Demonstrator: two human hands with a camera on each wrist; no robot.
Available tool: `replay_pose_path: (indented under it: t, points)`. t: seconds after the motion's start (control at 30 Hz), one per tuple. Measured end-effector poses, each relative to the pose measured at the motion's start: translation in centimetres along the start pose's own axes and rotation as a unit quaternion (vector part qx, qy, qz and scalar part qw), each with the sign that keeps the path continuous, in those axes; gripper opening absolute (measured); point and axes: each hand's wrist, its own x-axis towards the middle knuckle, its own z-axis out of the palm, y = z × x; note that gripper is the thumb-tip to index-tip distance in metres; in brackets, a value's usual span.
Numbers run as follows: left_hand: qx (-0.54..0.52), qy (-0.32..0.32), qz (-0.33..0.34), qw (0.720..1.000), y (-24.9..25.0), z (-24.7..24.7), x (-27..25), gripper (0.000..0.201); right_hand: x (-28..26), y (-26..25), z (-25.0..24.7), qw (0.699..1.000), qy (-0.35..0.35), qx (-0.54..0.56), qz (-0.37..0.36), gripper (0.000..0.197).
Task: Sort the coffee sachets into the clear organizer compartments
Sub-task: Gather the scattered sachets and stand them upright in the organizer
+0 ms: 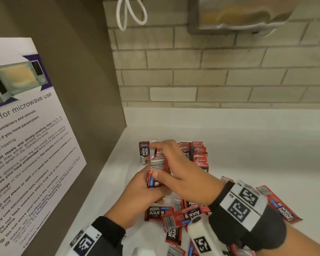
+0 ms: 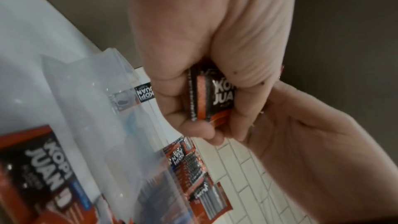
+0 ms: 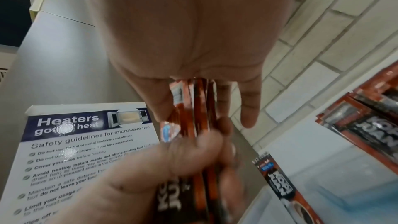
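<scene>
1. Head: left hand (image 1: pixel 137 193) and right hand (image 1: pixel 175 174) both grip a stack of red-black foil coffee sachets (image 1: pixel 157 169) over the clear plastic organizer (image 1: pixel 146 145); far-right compartment filled.
2. Left wrist: fingers curled round stack (image 2: pixel 212 98).
3. Right wrist: thumb and fingers pinch stack top (image 3: pixel 193 108). Loose sachets (image 1: pixel 175 217) remain on white counter (image 1: pixel 257 145); roughly midway.

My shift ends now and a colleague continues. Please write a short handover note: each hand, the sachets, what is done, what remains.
Left hand grips the bottom of a stack of Kopi Juan sachets; right hand holds its top.
Clear organizer: the right compartment holds a row of sachets; one sachet stands at the far left.
Left: place the held stack, then sort the loose sachets on the white counter.
</scene>
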Motion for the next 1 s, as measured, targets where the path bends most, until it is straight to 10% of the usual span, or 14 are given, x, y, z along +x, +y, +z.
replay_pose_path:
  t: [0.23, 0.47, 0.7, 1.0]
  points:
    - [0.089, -0.031, 0.029, 0.995, 1.4, -0.7, 0.1, 0.023, 1.4, -1.3, -2.2, 0.983, -0.134, -0.106, -0.066, 0.029]
    - [0.283, 0.053, 0.165, 0.943, 1.9, 0.2, 2.6, 0.031, 3.1, -0.7, -4.7, 0.983, -0.045, -0.170, -0.046, 0.025]
    - [0.167, 0.038, 0.037, 0.985, 0.9, 2.3, 6.2, 0.023, 2.6, 1.4, -5.3, 0.990, -0.004, -0.136, 0.035, 0.052]
    - [0.188, 0.008, -0.145, 0.971, -3.0, 2.6, 10.2, 0.024, -1.4, 5.8, -7.4, 0.941, 0.258, 0.064, 0.210, 0.043]
